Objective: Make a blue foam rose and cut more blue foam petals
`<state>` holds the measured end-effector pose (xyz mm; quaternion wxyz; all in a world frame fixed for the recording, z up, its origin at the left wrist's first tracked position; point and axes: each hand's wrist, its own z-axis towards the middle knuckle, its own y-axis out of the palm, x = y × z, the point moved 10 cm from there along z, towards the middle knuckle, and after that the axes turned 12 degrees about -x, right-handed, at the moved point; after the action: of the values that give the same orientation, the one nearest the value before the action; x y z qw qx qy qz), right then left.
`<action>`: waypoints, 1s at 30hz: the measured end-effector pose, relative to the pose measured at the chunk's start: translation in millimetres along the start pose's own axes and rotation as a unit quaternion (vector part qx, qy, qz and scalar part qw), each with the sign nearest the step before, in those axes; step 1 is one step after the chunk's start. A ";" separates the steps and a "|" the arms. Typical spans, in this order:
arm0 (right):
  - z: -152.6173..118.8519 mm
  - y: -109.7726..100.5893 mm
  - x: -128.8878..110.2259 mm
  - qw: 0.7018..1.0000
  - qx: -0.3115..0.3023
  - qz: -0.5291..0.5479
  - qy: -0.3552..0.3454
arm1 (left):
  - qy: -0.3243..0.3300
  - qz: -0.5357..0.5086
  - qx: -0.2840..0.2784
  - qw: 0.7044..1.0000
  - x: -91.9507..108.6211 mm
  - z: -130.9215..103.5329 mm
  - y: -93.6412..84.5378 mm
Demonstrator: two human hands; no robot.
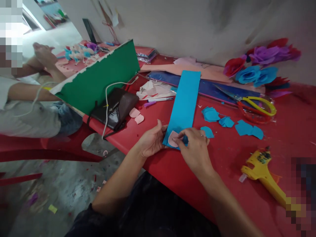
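R hand pinched the pink paper piece on the near end of the blue strip, prob. to stop it slipping, w/ L hand cupped at the strip's left edge, apparently for support, grip unclear.

A long, bright blue paper strip lies flat, its near end between the left fingers, which are at its left edge, and the right fingers above it. The rest runs straight away beyond both. On that near end rests a small, pale pink petal-shaped paper piece, rounded in outline, its right side under the right fingertips.
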<state>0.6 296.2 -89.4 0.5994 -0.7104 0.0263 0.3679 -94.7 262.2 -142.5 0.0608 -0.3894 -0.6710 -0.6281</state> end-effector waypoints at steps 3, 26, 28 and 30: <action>3.6 1.8 -2.7 0.998 -0.008 0.054 -0.035 | -0.002 0.009 -0.002 1.000 -0.5 0.2 0.7; 10.2 6.3 -20.2 0.996 -0.013 0.061 -0.064 | -0.009 -0.008 0.019 1.000 -5.5 0.7 -6.2; 10.4 8.7 -19.6 0.996 -0.010 0.061 -0.061 | -0.012 -0.010 0.022 1.000 -5.7 0.4 -6.2; 10.0 9.9 -19.9 0.997 -0.004 0.055 -0.062 | -0.013 -0.013 0.021 1.000 -5.7 0.5 -5.3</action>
<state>-23.6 294.1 -86.7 0.5757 -0.6862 0.0269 0.4438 -93.6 260.6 -150.1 0.0523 -0.3874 -0.6898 -0.6094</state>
